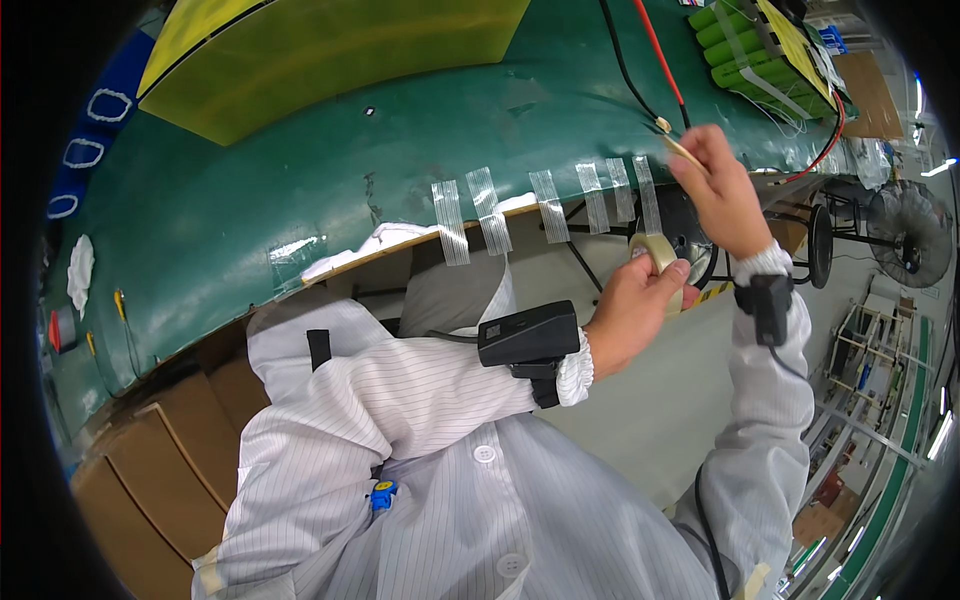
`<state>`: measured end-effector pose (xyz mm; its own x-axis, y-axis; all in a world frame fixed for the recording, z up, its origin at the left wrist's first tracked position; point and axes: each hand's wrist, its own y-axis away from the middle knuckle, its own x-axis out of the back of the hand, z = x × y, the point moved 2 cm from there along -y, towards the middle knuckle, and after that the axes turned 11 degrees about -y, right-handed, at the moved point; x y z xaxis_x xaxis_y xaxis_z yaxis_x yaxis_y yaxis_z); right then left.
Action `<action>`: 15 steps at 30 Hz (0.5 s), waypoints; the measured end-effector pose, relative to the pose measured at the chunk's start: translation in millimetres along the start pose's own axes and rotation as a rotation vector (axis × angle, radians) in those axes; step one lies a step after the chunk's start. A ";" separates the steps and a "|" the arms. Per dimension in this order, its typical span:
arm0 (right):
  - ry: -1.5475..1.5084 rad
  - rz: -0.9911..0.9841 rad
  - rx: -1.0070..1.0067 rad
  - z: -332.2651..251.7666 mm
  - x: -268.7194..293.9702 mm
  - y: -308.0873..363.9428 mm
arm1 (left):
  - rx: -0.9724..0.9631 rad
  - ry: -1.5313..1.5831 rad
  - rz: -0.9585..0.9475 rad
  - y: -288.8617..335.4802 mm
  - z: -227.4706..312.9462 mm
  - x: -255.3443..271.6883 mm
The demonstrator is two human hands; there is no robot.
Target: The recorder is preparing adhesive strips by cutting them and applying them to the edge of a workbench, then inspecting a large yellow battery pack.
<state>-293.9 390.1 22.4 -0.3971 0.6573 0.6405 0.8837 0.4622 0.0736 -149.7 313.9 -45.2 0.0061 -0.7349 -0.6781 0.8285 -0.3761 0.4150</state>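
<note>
Left hand point(635, 305) around tape roll point(655, 252)

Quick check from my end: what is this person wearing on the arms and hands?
Both hands, left hand and right hand, are bare. The sleeves are white with fine pinstripes and ribbed cuffs. Each wrist carries a black strapped device, with a thin black cable along the arm.
</note>
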 end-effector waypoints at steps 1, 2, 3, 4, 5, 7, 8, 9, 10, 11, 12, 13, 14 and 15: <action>0.057 -0.022 0.014 -11.7 8.0 12.0 | 0.002 0.000 0.002 0.1 -0.7 -1.0; 0.111 -0.050 0.032 -20.7 14.3 21.2 | 0.001 0.002 0.012 -0.6 -1.7 -1.7; 0.113 -0.055 0.031 -26.5 19.8 28.8 | 0.000 0.007 0.013 -1.3 -2.5 -1.7; 0.227 -0.103 0.133 -32.7 23.8 37.7 | -0.030 -0.001 0.018 -1.4 -3.1 -1.4; 0.340 -0.152 0.235 -36.4 25.4 43.6 | -0.061 -0.010 0.024 -1.5 -3.5 -1.3; 0.393 -0.162 0.306 -38.0 27.1 49.5 | -0.052 0.004 0.012 -1.9 -4.2 -2.6; 0.443 -0.170 0.384 -39.0 26.8 51.7 | -0.047 0.016 0.004 -1.6 -3.9 -3.2; 0.442 -0.170 0.381 -37.7 25.9 52.6 | -0.045 0.016 0.004 -1.0 -3.4 -3.5; 0.442 -0.151 0.391 -35.5 24.4 52.5 | -0.049 0.006 0.005 -1.5 -3.1 -3.3; 0.442 -0.133 0.401 -33.6 23.3 52.1 | -0.053 -0.004 0.007 -1.8 -2.7 -3.1; 0.440 -0.134 0.402 -31.9 23.1 51.0 | -0.053 -0.004 0.009 -1.6 -2.5 -2.9; 0.445 -0.143 0.414 -30.6 23.4 49.7 | -0.054 -0.008 0.005 -1.3 -3.0 -3.2; 0.450 -0.152 0.427 -29.2 23.5 48.5 | -0.054 -0.013 0.000 -1.2 -3.4 -3.2; 0.448 -0.153 0.428 -27.3 23.2 47.8 | -0.054 -0.013 0.002 -1.5 -3.6 -2.8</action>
<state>-254.1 411.2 61.6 -0.2868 0.2955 0.9113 0.6115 0.7887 -0.0633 -148.9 318.6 -46.2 0.0012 -0.7431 -0.6692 0.8574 -0.3437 0.3832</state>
